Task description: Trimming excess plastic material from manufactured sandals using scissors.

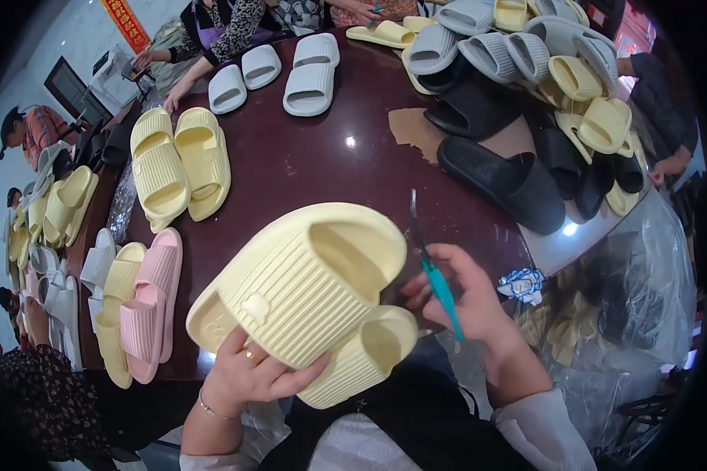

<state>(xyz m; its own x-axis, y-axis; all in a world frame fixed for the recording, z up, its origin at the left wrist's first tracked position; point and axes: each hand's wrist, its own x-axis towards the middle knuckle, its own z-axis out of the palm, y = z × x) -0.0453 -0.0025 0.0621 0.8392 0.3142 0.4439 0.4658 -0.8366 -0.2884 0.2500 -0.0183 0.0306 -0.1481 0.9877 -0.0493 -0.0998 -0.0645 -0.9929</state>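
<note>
My left hand (pixel 251 369) is closed around a pair of pale yellow slide slippers, held over the near edge of the table. The larger-looking upper slipper (pixel 291 290) has a ribbed strap with a small raised bear-shaped ornament. Its mate (pixel 361 357) sits partly hidden beneath it, toward me. My right hand (pixel 467 294), just right of the slippers, grips teal-handled snips (pixel 440 294). Their thin metal tip points away from me, beside the upper slipper's rim and apart from it.
A dark red table (pixel 291 157) carries yellow slippers (pixel 161 169), pink slippers (pixel 153 306) and grey slippers (pixel 310 74). Black slippers (pixel 503 180) and a mixed pile lie at the right, by torn cardboard (pixel 414 133). Clear plastic bags (pixel 628 290) hang there. Other people work around the table.
</note>
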